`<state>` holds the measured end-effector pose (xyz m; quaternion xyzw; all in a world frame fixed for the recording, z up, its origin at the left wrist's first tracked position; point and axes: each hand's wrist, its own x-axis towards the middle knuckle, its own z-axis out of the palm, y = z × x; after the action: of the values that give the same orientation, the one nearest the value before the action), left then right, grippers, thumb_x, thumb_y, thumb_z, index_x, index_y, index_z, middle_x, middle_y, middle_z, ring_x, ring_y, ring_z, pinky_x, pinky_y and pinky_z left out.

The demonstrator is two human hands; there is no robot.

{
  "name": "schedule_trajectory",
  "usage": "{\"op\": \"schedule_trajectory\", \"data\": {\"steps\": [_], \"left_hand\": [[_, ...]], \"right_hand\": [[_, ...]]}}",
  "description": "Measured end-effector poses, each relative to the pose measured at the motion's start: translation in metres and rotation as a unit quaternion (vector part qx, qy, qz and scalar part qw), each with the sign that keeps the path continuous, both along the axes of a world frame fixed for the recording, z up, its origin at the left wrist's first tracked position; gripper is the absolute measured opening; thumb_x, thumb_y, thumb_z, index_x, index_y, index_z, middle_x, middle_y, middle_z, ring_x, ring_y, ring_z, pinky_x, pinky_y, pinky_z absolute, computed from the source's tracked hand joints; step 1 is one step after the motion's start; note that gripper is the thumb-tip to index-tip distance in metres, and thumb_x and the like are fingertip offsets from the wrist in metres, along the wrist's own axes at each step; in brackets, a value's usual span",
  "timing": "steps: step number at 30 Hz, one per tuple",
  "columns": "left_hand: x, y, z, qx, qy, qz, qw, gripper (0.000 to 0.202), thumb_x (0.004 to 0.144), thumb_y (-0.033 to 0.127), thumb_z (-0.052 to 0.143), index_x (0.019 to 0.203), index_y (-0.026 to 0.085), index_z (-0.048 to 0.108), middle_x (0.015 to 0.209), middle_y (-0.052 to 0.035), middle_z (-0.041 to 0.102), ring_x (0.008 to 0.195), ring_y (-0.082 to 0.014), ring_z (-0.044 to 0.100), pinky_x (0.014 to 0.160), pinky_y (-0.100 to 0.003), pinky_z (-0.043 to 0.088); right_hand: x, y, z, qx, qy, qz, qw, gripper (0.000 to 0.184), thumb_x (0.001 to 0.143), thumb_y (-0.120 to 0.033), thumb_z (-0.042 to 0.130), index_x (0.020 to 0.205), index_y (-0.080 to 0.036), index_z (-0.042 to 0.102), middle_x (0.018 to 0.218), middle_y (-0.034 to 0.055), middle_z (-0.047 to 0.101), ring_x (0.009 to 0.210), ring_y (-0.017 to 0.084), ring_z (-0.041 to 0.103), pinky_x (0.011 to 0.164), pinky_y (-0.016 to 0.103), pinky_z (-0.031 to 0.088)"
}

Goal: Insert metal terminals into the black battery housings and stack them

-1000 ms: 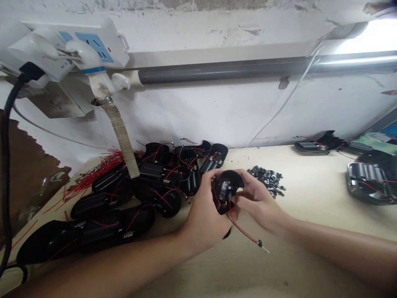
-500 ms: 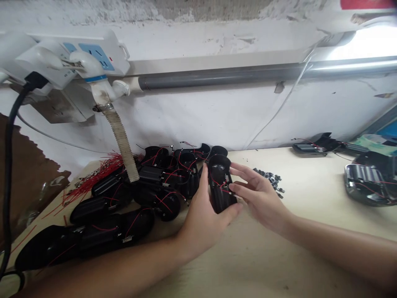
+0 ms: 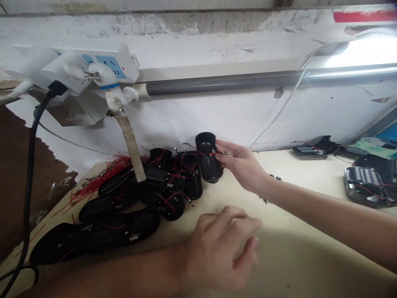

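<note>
Separating since the earlier frame, the two hands are no longer sharing the black oval plastic housing [image 3: 207, 163]: the left hand [image 3: 220, 248] is dropping away toward the front of the counter [image 3: 294, 252], while the housing is standing upright further back, near the wall.

Left to right:
- Black power cable [image 3: 31, 165], running down from a white power strip with blue socket faces [image 3: 108, 62] and curving along the counter's left edge.
- Torn brown sheet [image 3: 18, 174], lying against the wall behind the cable.
- Ribbed beige strap [image 3: 132, 149], hanging from a metal clamp [image 3: 115, 112] below the power strip.
- Loose bundle of thin red wires [image 3: 99, 178], spreading across the counter's left end.
- Heap of black plastic housings with red leads [image 3: 124, 215], packed together just left of the upright housing.
- Left hand: loosely curled, half open, holding nothing.
- Right hand [image 3: 240, 163]: reaching in from the right, its slightly spread fingers [image 3: 226, 150] touching the upright housing's side beside a red lead; whether they are gripping it cannot be told.
- Grey pipe [image 3: 217, 80], running along the wall behind.
- Black housing with metal-lined cells and red leads [image 3: 366, 180], sitting at the far right.
</note>
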<state>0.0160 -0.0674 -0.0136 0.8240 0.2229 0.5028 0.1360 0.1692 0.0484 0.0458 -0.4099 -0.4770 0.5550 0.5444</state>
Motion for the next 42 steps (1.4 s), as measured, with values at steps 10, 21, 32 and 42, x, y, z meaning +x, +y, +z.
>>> {"op": "schedule_trajectory", "data": {"steps": [10,21,32,42], "left_hand": [[0.013,0.034,0.004,-0.286,0.166,0.019,0.944,0.011,0.089,0.018,0.063,0.086,0.020,0.074,0.074,0.0006,0.073,0.068,-0.0167,0.066,0.067,-0.031,0.044],[0.024,0.068,-0.004,-0.335,0.059,0.100,0.935,0.013,0.087,0.010,0.062,0.082,0.016,0.072,0.082,-0.0066,0.075,0.082,-0.0245,0.072,0.077,-0.037,0.056],[0.021,0.076,-0.013,-0.364,-0.027,0.101,0.926,0.041,0.095,0.009,0.061,0.133,0.008,0.077,0.151,-0.0204,0.068,0.144,-0.0302,0.065,0.124,-0.050,0.053],[0.020,0.076,-0.004,-0.400,-0.089,0.095,0.907,0.034,0.093,0.002,0.061,0.117,0.013,0.082,0.141,-0.0167,0.075,0.129,-0.0272,0.075,0.117,-0.050,0.059]], "right_hand": [[-0.093,0.045,0.028,0.037,-0.177,0.106,0.978,0.033,0.089,-0.004,0.074,0.118,-0.015,0.083,0.127,0.0098,0.081,0.085,0.019,0.077,0.078,0.034,0.066],[-0.101,0.040,0.022,0.133,-0.285,0.104,0.944,0.024,0.099,-0.024,0.074,0.121,-0.019,0.083,0.109,0.0080,0.084,0.106,0.025,0.078,0.099,0.040,0.060],[0.067,0.048,0.072,0.185,-0.581,0.096,0.787,0.015,0.090,-0.031,0.071,0.086,-0.024,0.084,0.089,0.0045,0.082,0.080,0.023,0.072,0.080,0.041,0.053],[0.112,0.067,0.044,-0.059,-0.671,0.228,0.703,0.022,0.072,-0.028,0.092,0.093,-0.025,0.085,0.099,0.0065,0.083,0.080,0.027,0.073,0.069,0.037,0.050]]}}
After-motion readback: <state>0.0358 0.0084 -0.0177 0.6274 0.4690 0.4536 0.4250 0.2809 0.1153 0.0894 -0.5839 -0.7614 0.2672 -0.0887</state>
